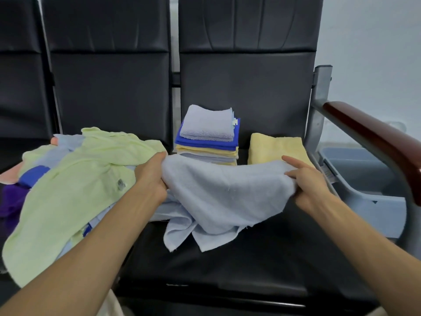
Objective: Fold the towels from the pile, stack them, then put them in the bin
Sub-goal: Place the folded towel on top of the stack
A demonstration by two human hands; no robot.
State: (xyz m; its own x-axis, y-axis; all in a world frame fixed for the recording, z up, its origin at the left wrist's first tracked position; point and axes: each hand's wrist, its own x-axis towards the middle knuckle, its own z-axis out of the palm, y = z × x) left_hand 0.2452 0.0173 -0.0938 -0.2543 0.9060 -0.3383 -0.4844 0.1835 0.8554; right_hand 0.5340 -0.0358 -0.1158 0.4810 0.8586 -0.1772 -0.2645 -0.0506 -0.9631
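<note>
A pale blue towel point(218, 197) hangs stretched between my two hands over the black seat, its lower corners drooping onto the cushion. My left hand point(151, 176) grips its left edge and my right hand point(306, 181) pinches its right edge. Behind it stands a stack of folded towels point(208, 135), lilac on top, then blue and yellow layers. A folded yellow towel point(276, 147) lies to the right of the stack. The unfolded pile point(68, 179) covers the left seat, with a large pale green towel on top. The grey bin point(364, 176) sits at the right, beyond the armrest.
Black padded seat backs point(246, 76) rise behind the towels. A metal frame with a dark wooden armrest point(376, 137) separates the seat from the bin. The front of the black seat cushion point(227, 265) lies below the hanging towel.
</note>
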